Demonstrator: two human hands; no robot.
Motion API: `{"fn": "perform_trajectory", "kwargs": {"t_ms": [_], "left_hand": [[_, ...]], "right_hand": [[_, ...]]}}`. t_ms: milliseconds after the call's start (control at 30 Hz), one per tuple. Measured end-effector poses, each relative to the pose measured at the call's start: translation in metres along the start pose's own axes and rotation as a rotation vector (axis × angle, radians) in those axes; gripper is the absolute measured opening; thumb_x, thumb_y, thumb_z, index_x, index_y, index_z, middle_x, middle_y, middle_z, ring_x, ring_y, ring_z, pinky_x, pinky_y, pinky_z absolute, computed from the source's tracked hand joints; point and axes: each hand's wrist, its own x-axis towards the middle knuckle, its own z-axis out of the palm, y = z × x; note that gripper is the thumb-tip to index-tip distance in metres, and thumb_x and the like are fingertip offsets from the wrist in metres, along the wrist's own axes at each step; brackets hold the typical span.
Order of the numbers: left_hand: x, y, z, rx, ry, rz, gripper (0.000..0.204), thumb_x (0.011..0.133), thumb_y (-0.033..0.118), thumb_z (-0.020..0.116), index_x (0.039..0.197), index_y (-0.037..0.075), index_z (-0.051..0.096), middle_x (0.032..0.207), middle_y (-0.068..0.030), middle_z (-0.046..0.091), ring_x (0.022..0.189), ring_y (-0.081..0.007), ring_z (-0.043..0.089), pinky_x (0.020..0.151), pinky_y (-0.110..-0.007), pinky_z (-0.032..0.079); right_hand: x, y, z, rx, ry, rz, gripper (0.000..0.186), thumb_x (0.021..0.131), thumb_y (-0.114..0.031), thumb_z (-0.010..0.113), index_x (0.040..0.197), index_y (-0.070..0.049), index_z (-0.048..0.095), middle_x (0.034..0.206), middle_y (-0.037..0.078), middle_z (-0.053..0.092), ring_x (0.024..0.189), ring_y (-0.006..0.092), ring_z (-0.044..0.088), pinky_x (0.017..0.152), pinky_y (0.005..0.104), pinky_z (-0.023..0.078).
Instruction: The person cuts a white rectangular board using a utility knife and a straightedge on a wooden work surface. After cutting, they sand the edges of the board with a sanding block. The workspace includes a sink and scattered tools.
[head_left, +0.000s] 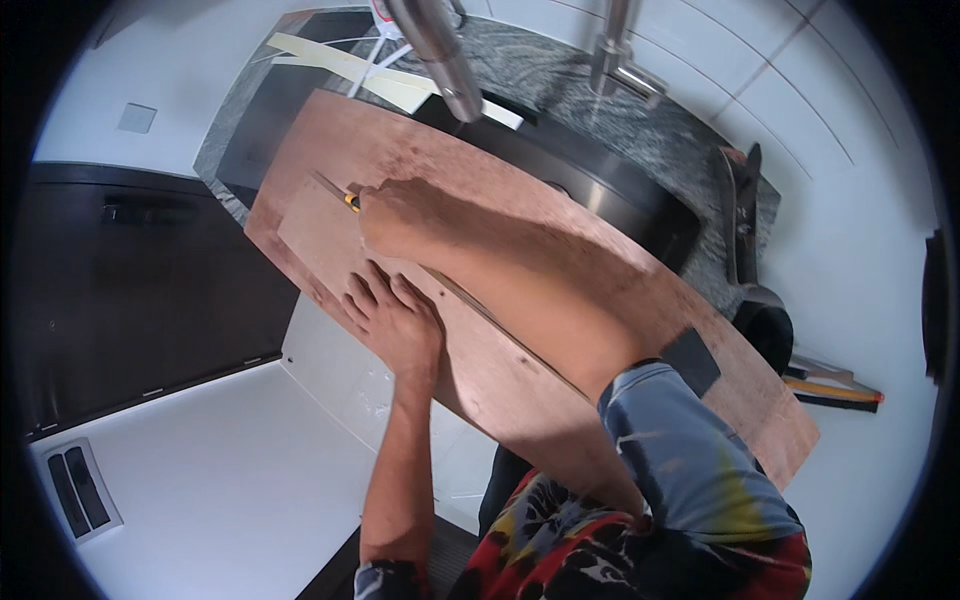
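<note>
A long reddish plywood board point(740, 400) lies slantwise in front of me, partly over a dark sink. On it rests a narrower, paler wooden piece point(480, 365). My left hand point(395, 315) presses flat on that piece near its lower edge, fingers spread. My right hand point(395, 220) reaches across and is closed round a knife-like tool point(350, 201) with a yellow-and-black grip. The tool's thin metal blade points to the far left, along the pale piece's far end. Most of its handle is hidden in my fist.
Beyond the board are the black sink point(640, 200), a metal faucet point(440, 60) and a grey stone counter point(530, 55) with pale strips point(350, 70). A dark flat square point(691, 361) lies on the board. Tools point(830, 390) stick out at right. A dark cabinet door point(150, 300) stands left.
</note>
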Motion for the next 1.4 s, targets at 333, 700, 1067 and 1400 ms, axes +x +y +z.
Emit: {"fn": "perform_trajectory", "kwargs": {"t_ms": [333, 700, 1067, 1400], "left_hand": [[0.002, 0.002, -0.009, -0.036, 0.021, -0.007, 0.05, 0.109, 0.029, 0.046, 0.15, -0.001, 0.05, 0.153, -0.0343, 0.044, 0.147, -0.053, 0.032, 0.125, -0.057, 0.021], [0.002, 0.007, -0.021, -0.096, -0.036, -0.048, 0.05, 0.108, 0.028, 0.05, 0.149, -0.002, 0.051, 0.156, -0.0331, 0.04, 0.147, -0.0526, 0.029, 0.125, -0.057, 0.021], [0.002, 0.001, -0.013, -0.066, 0.001, 0.019, 0.051, 0.108, 0.025, 0.047, 0.15, -0.002, 0.048, 0.154, -0.0343, 0.042, 0.147, -0.0524, 0.031, 0.125, -0.058, 0.02], [0.001, -0.002, -0.004, -0.07, 0.023, 0.039, 0.053, 0.108, 0.033, 0.047, 0.149, 0.0, 0.053, 0.155, -0.0321, 0.043, 0.145, -0.0531, 0.034, 0.124, -0.057, 0.023]], "right_hand": [[0.107, -0.014, 0.037, 0.136, 0.009, 0.027, 0.029, 0.087, -0.014, 0.061, 0.108, 0.001, 0.076, 0.111, 0.024, 0.075, 0.11, 0.0374, 0.073, 0.097, 0.0451, 0.056], [0.125, -0.044, 0.009, -0.012, -0.269, 0.128, 0.032, 0.087, -0.008, 0.064, 0.114, 0.004, 0.074, 0.104, 0.025, 0.076, 0.095, 0.0369, 0.077, 0.086, 0.0452, 0.06], [0.141, -0.034, 0.049, -0.167, -0.258, 0.065, 0.042, 0.086, -0.007, 0.065, 0.127, -0.003, 0.073, 0.129, 0.021, 0.071, 0.122, 0.0389, 0.068, 0.1, 0.0483, 0.055], [0.128, -0.035, 0.029, -0.267, -0.384, 0.034, 0.046, 0.083, -0.012, 0.069, 0.128, -0.005, 0.073, 0.125, 0.02, 0.073, 0.114, 0.0384, 0.072, 0.094, 0.05, 0.057]]}}
